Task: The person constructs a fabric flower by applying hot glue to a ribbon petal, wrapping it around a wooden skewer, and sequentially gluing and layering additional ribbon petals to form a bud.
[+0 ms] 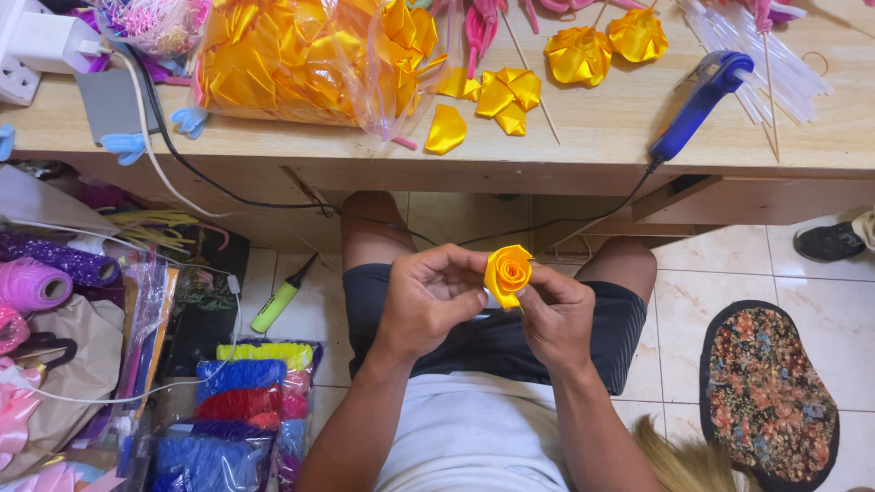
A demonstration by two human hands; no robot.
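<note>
Item: yellow ribbon rose (508, 271), part-made, held over the lap of a seated person, just below the edge of the wooden table (583, 150).

Grip: left hand (428, 296) curled against the flower's left side, thumb and fingers pressing the outer fold. Right hand (558, 314) clasped beneath, pinching the base; whether a stick runs through that fist cannot be told.

Step in hand, as judged: wrapping petals round the centre, the spiral already tight. The next move would seem to call for another petal and a dab of glue, while the base stays pinched so the coil does not spring open.

On the table: loose yellow petals (497, 98), two finished yellow flowers (606, 46), a blue glue gun (700, 100) with its cord dropping under the table, a clear bag of yellow petals (301, 59), thin wooden sticks (529, 64) and clear glue sticks (784, 68).

On the floor: bags of coloured material (246, 401) at left, a green marker (278, 303), a patterned mat (767, 392) at right.

Hidden or unclear: the rose's underside and the fingertips behind it; the far side of the table is cut off; the clutter at far left is too jumbled to name.
</note>
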